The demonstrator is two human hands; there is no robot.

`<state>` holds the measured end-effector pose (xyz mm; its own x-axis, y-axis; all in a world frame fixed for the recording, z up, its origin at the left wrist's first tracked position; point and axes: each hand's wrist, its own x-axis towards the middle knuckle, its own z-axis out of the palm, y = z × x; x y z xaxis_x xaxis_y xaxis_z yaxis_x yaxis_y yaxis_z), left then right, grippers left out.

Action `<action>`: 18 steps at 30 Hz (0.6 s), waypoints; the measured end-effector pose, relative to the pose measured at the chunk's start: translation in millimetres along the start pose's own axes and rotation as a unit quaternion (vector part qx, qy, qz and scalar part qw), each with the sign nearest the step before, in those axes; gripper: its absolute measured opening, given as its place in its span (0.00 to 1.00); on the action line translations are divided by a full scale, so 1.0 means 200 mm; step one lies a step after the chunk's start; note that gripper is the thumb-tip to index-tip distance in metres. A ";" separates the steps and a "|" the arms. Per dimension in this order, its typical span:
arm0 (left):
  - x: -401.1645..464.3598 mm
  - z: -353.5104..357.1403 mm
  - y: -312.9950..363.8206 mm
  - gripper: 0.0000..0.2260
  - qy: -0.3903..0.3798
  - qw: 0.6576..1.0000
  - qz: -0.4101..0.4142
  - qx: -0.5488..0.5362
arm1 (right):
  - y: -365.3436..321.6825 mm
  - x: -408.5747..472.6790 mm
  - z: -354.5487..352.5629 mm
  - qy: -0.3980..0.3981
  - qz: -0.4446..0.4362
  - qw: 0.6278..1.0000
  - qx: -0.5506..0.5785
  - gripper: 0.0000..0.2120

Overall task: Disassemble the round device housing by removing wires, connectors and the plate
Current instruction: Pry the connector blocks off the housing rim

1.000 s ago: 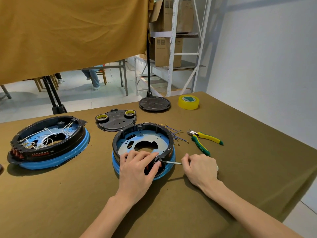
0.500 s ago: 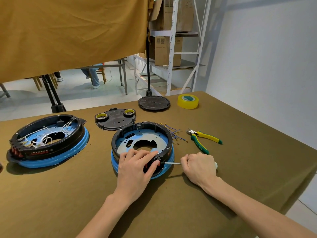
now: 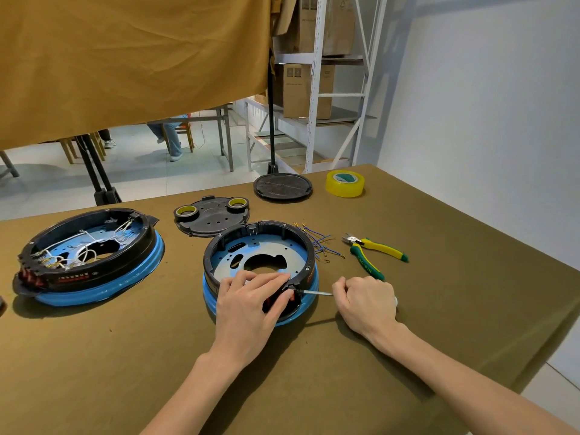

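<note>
- Sitting near the middle of the table (image 3: 470, 309), the round device housing (image 3: 260, 246) is a black ring on a blue base, with the bare metal plate (image 3: 251, 255) lying flat inside it and no wires left in it that I can see.
- At its near rim a small connector block (image 3: 290, 290) is where the work is, just under the left hand's fingertips.
- The left hand (image 3: 248, 306) lies over that near rim, fingers spread and pressing down, thumb beside the block.
- A thin screwdriver (image 3: 317, 292) lies almost level, its long axis running right to left, tip at the block.
- The right hand (image 3: 367, 301) is fisted round the handle, just right of the housing, so it is the driving hand.
- Cut blue wires (image 3: 317, 243) and the cutters (image 3: 373, 252) lie beyond, on the right.
</note>
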<state>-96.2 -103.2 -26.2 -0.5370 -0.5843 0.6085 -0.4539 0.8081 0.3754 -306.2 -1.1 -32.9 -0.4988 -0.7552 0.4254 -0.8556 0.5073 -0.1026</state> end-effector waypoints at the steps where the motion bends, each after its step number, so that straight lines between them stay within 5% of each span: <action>1: 0.00 0.00 0.00 0.19 0.002 1.000 -0.001 -0.002 | 0.00 0.00 0.00 -0.005 -0.003 1.000 -0.006 0.26; 14: 0.00 0.00 0.00 0.18 0.004 1.000 -0.001 -0.008 | 0.01 0.02 -0.01 -0.002 -0.084 0.995 -0.056 0.26; 18: 0.01 -0.01 0.01 0.19 0.000 1.000 -0.002 -0.003 | 0.01 0.08 -0.10 0.052 -0.117 0.987 -0.102 0.25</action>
<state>-96.0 -102.0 -23.2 -0.5358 -0.5868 0.6071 -0.4515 0.8067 0.3812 -312.3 -3.5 -8.4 -0.2655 -0.8196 0.5076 -0.8945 0.4058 0.1874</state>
